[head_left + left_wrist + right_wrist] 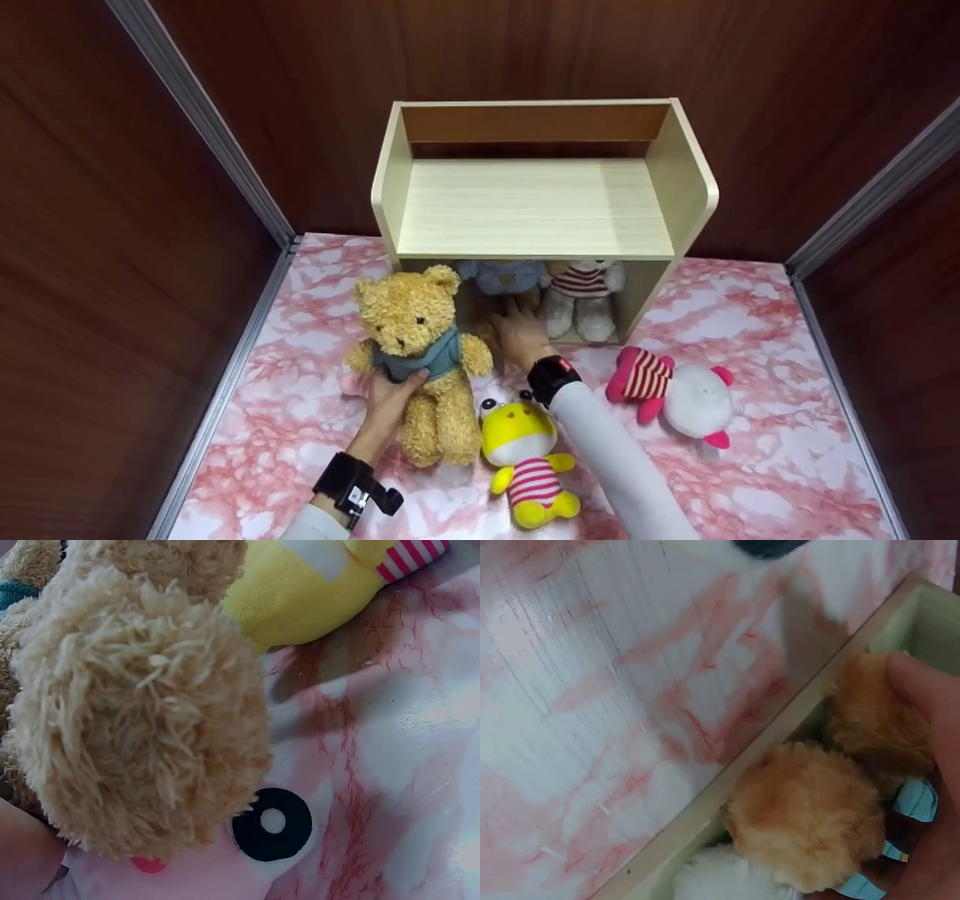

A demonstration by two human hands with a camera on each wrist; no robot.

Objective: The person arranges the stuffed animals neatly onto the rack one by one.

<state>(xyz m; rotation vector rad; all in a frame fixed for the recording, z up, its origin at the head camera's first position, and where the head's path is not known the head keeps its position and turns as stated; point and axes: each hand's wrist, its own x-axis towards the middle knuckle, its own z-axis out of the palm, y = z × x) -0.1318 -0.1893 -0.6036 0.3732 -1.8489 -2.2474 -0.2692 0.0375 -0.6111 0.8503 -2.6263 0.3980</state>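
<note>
My left hand (386,405) grips a curly tan teddy bear (431,397) in a teal top around its middle, in front of the shelf unit's left side. In the left wrist view the bear's fuzzy foot (142,720) hides most of that hand. Inside the lower compartment, my right hand (521,337) holds the leg of a brown teddy bear in a blue shirt (506,277). The right wrist view shows the thumb (919,686) against one brown foot (870,716), the other foot (806,814) beside it. A white plush in a striped shirt (581,283) sits to its right.
The cream shelf unit (532,210) stands against the brown back wall. A yellow frog plush (532,480) lies between my arms, a white and pink plush (697,401) at right. Beneath the tan bear is a pink plush with a big black eye (274,825).
</note>
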